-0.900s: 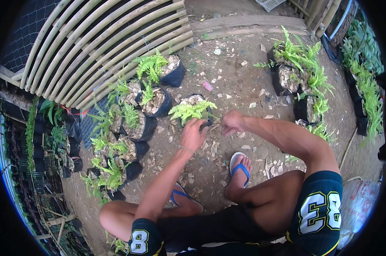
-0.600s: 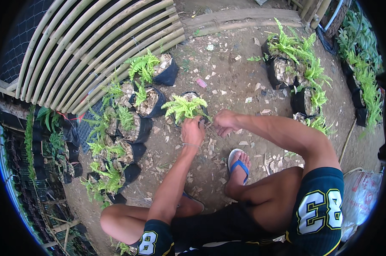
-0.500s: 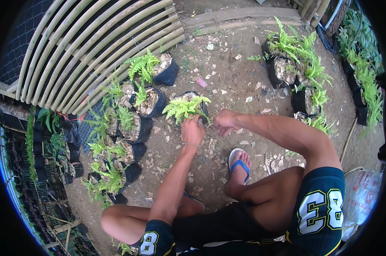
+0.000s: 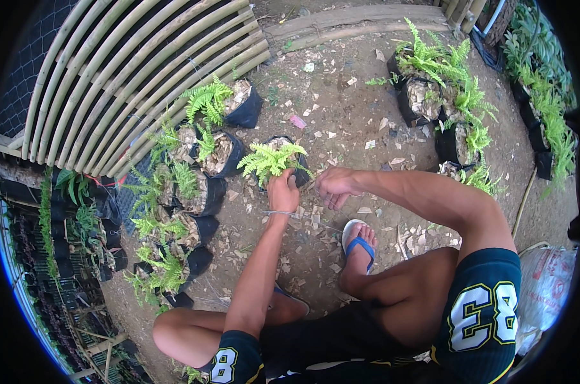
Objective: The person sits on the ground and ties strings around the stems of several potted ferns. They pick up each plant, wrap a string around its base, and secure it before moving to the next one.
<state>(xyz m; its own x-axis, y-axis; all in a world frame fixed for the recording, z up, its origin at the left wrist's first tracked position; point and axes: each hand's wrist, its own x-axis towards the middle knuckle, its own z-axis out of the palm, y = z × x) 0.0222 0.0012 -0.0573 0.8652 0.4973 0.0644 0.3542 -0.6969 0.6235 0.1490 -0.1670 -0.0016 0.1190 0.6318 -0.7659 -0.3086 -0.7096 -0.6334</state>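
Black shorts (image 4: 322,339) and dark green sleeves (image 4: 479,313) filled the near edge of the feed I was watching from my distant post, with a pale plastic sack (image 4: 546,288) off to the right. Just past them, a sandal (image 4: 368,248) with blue straps stood on the soil (image 4: 349,115), and a thin grey strand (image 4: 279,212) showed at the left wrist; I could not make out where it ended. Farther out, the hands were apart from each other. The left hand (image 4: 281,194) reached in at the near side of a small fern (image 4: 270,159), fingertips partly hidden beneath the fronds, so I could not tell whether it was clamped on anything. The right hand (image 4: 336,187) hung just beside it, fingers bent downward, its grasp unclear to me. For me the key relation was this: the fern, upright in its black grow bag (image 4: 300,174), lay straight ahead of the left hand, the nearer one, and leftward of the right. Its fronds spread widest from side to side. Beyond stood more bagged ferns (image 4: 208,101) on the left, a fern cluster (image 4: 472,96) on the right, then a bamboo panel (image 4: 130,83) and a wooden beam (image 4: 360,29).
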